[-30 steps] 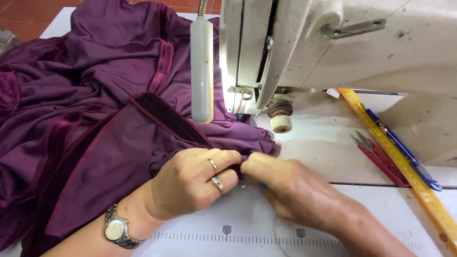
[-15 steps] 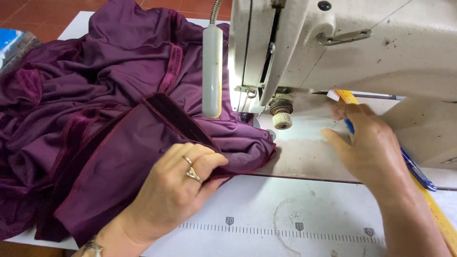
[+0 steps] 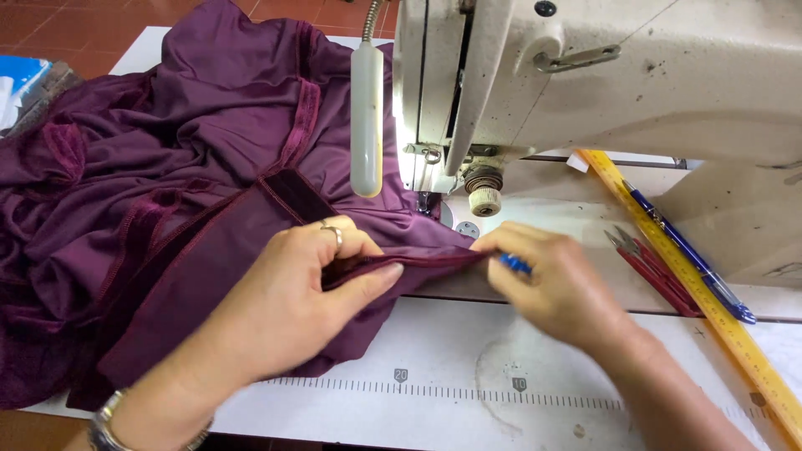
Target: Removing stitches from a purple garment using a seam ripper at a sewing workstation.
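Leftmost, a heap of purple fabric [image 3: 167, 167] lay bunched across the white sewing table [image 3: 434, 401], its velvet-trimmed bands twisting through the folds and its near edge hanging toward the front of the table. Close to the middle, the left hand [image 3: 292, 301] rested on the cloth with fingers curled and thumb pressed forward, clamped on a folded edge of the fabric; a ring showed on one finger and a wristwatch [image 3: 104, 422] sat at the wrist near the bottom of the view. Above that hand a slim white lamp [image 3: 366, 117] hung down on a flexible neck, just beside the cream-coloured sewing machine [image 3: 601, 75], whose head stood over the cloth near the needle area. Right of the fold, the right hand [image 3: 551, 284] met the same edge, its fingertips pinched together on the fabric and on a small blue tool [image 3: 515, 265] that poked out between them; what kind of tool it was could not be told. The fold ran taut between the two hands, in front of the machine's foot. Farther right, red-handled snips [image 3: 647, 263] lay on the machine bed, beside a yellow ruler [image 3: 710, 309] that ran diagonally toward the table's corner, with a blue pen [image 3: 685, 250] lying along its far side.
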